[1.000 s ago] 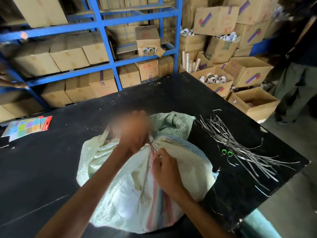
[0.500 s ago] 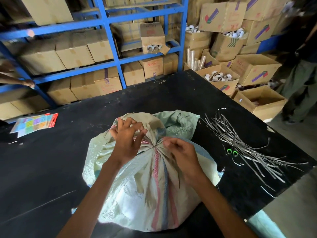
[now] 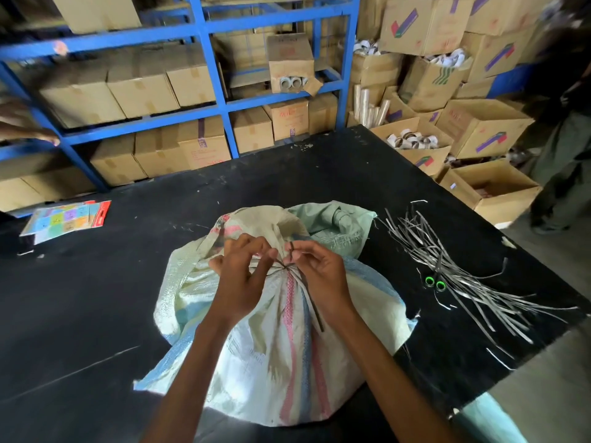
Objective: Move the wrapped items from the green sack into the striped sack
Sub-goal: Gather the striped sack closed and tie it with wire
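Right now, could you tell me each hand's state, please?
Left hand: grips the neck of the white striped woven sack.
Right hand: pinches the thin dark tie strip.

Front sack sits lower centre of the frame on the table, near your edge. Back sack lies right behind it, touching, slightly to the right. Your left hand grips the front sack's gathered neck from the left; your right hand pinches the tie strip on the right side of it. Loose strips are spread on the table right of both sacks, scissors among them. Card pack at the table's far left. Shelf rack with boxes behind the table, upper left. Open boxes stacked upper right, a person standing right of them.
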`<action>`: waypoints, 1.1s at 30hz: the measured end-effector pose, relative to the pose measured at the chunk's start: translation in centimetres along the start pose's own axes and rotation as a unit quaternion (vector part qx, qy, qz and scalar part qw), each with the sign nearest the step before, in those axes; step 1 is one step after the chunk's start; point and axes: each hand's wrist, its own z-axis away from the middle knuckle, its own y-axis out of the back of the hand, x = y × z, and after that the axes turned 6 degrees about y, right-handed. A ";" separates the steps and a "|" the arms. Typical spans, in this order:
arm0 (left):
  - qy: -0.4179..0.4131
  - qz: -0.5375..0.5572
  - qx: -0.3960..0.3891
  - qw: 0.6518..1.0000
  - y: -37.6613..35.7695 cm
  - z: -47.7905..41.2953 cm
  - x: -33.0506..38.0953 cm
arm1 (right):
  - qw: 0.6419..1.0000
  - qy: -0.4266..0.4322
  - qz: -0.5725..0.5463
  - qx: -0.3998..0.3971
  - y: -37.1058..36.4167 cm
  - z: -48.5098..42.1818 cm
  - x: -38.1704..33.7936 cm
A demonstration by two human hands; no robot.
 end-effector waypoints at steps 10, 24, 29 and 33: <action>-0.003 -0.072 -0.006 0.997 0.1 0.0 0.1 | 0.984 0.047 0.167 -0.037 0.3 -0.5 0.0; -0.068 -0.153 -0.033 0.985 -0.2 -1.5 1.1 | 0.979 0.029 0.157 -0.126 1.9 0.0 -1.4; 0.102 0.158 -0.095 0.978 -1.1 -2.4 -0.4 | 0.997 -0.016 0.039 -0.059 3.0 -0.3 -0.8; 0.097 0.112 -0.139 0.979 -1.7 -1.7 -2.3 | 0.997 -0.072 -0.015 -0.036 3.9 -0.7 -0.7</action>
